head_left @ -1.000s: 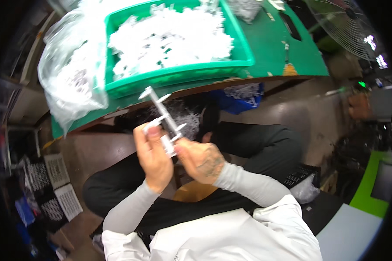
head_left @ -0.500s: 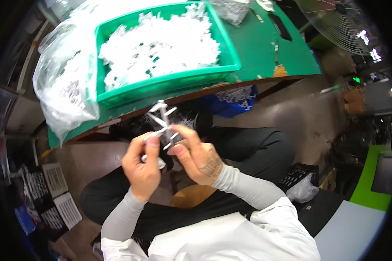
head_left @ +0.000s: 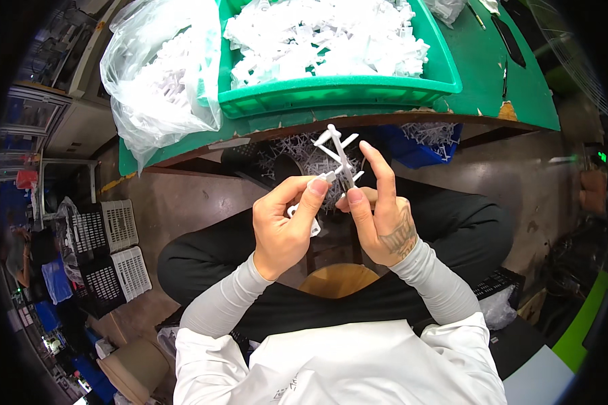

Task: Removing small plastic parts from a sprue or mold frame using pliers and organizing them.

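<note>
Looking down from the head camera, a white plastic sprue (head_left: 338, 156) is seen held above the lap, in front of the edge of the green table (head_left: 520, 101). The piece is gripped by both hands at its lower end, while its branched upper end stands free, tilted slightly to the left. The left hand (head_left: 287, 226) is closed on the lower left part, with the thumb and forefinger pressed together on a small white tab. The right hand (head_left: 378, 216) is clamped on the stem from the right, the thumb pressed against it and the forefinger raised straight beside it; the remaining fingers are curled behind, and their contact with the piece cannot be made out clearly. The two hands are nearly touching at the fingertips.

On the table, a green bin (head_left: 344, 88) is filled with loose white plastic pieces, and a clear plastic bag (head_left: 162, 81) holding similar pieces lies against its left wall. Beneath the table edge, a blue crate (head_left: 419, 145) with more white parts is partly visible. On the floor at the left, white and black slotted baskets (head_left: 111, 250) are stacked. A wooden stool seat (head_left: 341, 280) is shown between the knees.
</note>
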A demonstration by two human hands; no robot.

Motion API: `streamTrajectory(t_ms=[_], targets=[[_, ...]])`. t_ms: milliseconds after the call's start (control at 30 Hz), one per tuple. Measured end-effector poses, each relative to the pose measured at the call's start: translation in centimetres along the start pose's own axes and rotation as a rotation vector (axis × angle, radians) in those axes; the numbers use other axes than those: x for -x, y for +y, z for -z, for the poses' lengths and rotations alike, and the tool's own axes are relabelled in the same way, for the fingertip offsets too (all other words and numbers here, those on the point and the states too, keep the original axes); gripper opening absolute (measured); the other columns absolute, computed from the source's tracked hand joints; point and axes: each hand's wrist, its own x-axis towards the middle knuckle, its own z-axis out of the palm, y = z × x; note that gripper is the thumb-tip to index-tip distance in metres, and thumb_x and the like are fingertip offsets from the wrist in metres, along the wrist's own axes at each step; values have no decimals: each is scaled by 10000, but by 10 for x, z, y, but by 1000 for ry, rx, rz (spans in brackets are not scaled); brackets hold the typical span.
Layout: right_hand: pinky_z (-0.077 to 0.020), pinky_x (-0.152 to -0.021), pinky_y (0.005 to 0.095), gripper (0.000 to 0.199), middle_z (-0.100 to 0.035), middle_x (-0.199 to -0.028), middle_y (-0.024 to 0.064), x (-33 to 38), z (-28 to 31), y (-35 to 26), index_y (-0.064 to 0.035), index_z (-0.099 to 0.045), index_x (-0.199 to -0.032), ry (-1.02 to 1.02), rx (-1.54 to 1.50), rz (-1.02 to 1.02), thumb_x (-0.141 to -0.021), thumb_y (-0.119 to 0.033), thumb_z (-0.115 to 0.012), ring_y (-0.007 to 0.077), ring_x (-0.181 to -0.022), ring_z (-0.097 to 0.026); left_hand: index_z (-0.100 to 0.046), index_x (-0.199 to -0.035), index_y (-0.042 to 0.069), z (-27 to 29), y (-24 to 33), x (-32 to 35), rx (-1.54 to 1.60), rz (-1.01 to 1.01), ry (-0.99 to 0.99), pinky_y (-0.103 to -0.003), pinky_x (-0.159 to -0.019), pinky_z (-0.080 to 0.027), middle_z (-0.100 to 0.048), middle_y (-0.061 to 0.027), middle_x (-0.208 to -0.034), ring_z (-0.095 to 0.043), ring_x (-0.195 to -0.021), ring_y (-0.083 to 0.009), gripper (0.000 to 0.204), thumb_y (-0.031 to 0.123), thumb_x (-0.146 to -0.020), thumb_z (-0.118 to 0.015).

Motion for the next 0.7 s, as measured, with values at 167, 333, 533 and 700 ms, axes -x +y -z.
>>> streamTrajectory(t_ms=[167, 333, 533, 700], targets=[[-541, -559, 345, 571, -689, -699, 129, 1, -3, 3, 41, -245, -1470, 0, 1, 10, -999, -119, -527, 265, -600, -703, -701, -987, -25, 4, -1, 1, -6, 18, -98, -199, -491, -371, -583, 29, -650, -493, -549, -17, 242, 205, -994, -626], [-539, -556, 343, 541, -689, -703, 129, 2, -4, 1, 35, -274, -1455, -15, -19, -11, -1003, -124, -525, 266, -608, -707, -692, -986, -37, 2, -4, 3, 97, 77, -105, -222, -490, -433, -629, -14, -669, -584, -552, -59, 249, 202, -992, -624], [-552, -620, 327, 505, -698, -730, 136, 3, -2, 1, 30, -281, -1445, -47, -12, -16, -1023, -147, -494, 250, -664, -719, -692, -975, -40, 3, -5, 2, 202, 160, -66, -235, -495, -461, -550, 21, -620, -484, -511, -30, 257, 207, -993, -622], [-560, -670, 299, 461, -705, -752, 132, 3, 1, -1, 26, -291, -1427, -82, -13, -64, -1045, -170, -459, 215, -699, -725, -704, -967, -31, 4, -2, 1, 124, 137, -90, -216, -498, -433, -531, 34, -607, -464, -521, -21, 251, 205, -991, -624]])
